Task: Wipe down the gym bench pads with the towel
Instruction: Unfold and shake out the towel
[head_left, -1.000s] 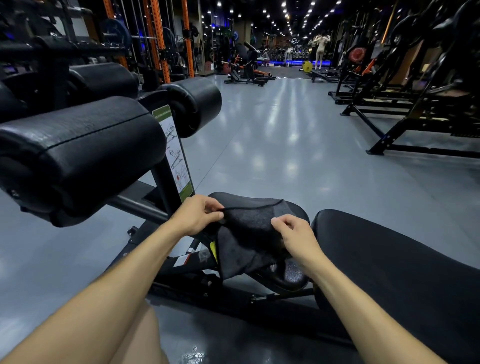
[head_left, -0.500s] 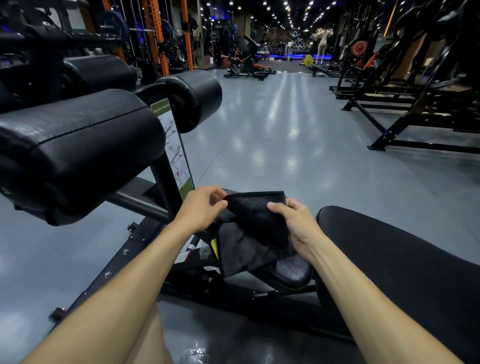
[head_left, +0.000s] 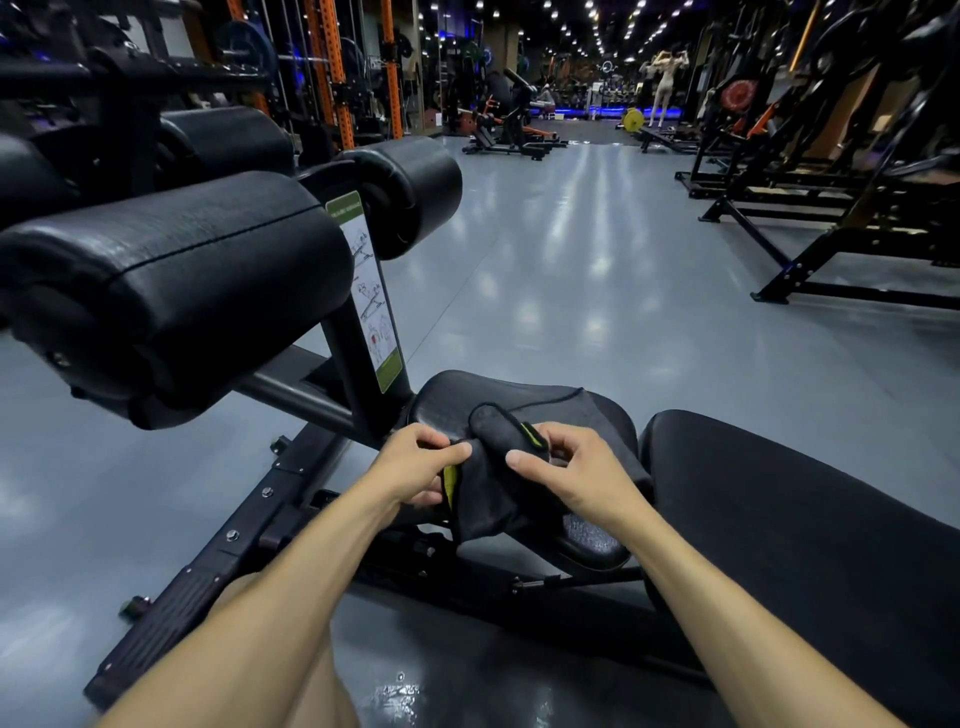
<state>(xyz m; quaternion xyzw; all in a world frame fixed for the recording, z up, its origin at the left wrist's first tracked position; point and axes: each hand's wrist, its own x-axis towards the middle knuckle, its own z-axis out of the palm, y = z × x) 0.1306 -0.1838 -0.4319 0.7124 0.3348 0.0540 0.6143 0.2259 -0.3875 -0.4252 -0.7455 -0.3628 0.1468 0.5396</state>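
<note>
Towel (head_left: 498, 483) now bunched lower over seat pad (head_left: 467, 400), pinched between left hand (head_left: 415, 470) and right hand (head_left: 576, 475).

back pad (head_left: 810, 519) — cut off right, towel (head_left: 498, 483) part-hidden

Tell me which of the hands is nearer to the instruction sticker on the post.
Left. The left hand grips the towel just below the sticker, near the post's foot. The right hand holds the towel further right, over the seat pad.
</note>
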